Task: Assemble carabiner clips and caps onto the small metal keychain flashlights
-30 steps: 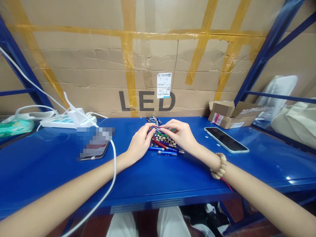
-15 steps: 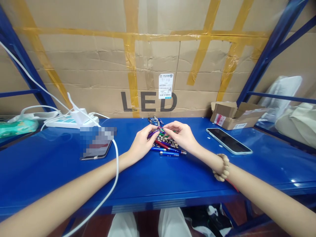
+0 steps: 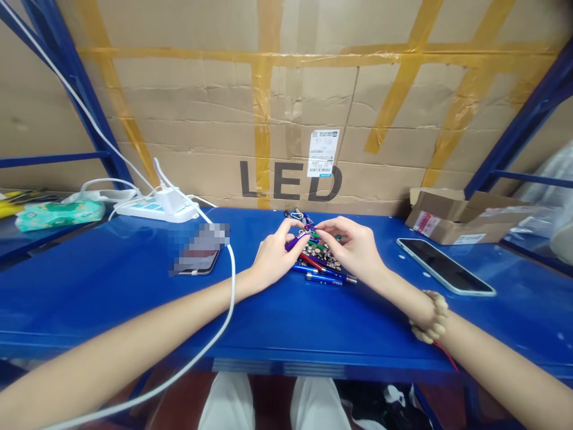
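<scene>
My left hand (image 3: 274,258) rests on the blue shelf (image 3: 111,286) and pinches a small purple pen-shaped light (image 3: 296,241) between thumb and fingers. My right hand (image 3: 350,246) meets it from the right, fingertips touching the same purple light at its tip. Under both hands lies a heap of several small pen lights and button cells (image 3: 323,267) in blue, red and green. A bead bracelet (image 3: 430,316) sits on my right wrist.
A phone (image 3: 444,273) lies face up to the right; another phone (image 3: 199,257) with a white cable (image 3: 229,304) lies to the left. A white power strip (image 3: 154,209) and a tissue pack (image 3: 56,214) sit far left. An open carton (image 3: 452,215) stands at the right. A big "LED" box (image 3: 290,119) forms the back.
The camera has shifted so everything sits further right and closer. Both hands stay together over the heap, with the purple light lifted slightly between the fingertips.
</scene>
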{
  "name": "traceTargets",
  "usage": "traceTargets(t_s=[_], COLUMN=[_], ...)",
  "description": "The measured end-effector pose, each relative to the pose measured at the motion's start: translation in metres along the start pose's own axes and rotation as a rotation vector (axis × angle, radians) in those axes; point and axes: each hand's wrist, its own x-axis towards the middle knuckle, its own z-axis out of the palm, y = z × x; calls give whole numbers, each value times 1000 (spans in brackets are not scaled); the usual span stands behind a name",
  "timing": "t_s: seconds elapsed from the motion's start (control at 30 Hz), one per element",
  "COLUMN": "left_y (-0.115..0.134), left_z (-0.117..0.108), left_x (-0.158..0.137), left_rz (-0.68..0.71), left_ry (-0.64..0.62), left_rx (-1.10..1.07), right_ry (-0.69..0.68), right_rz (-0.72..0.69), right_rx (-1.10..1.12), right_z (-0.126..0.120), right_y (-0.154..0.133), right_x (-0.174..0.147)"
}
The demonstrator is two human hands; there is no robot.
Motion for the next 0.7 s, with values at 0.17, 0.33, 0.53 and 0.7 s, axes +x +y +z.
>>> traceTargets(t_s=[0.17,0.33,0.53,0.7], left_y=[0,-1,1,4], left_z=[1,0,0,1], left_x=[0,1,1,0], left_rz=[-27,-51,-49,-27], left_ry=[-22,-56,-30,-24], left_rx=[-117,-204,-184,-272], right_ry=[7,6,8,17], right_rz=[0,9,34,5], right_rx=[-13,-25,-34,-68], right_z=[1,3,3,-1], right_y=[0,0,-3,-5], right_x=[-1,-3,-3,-1])
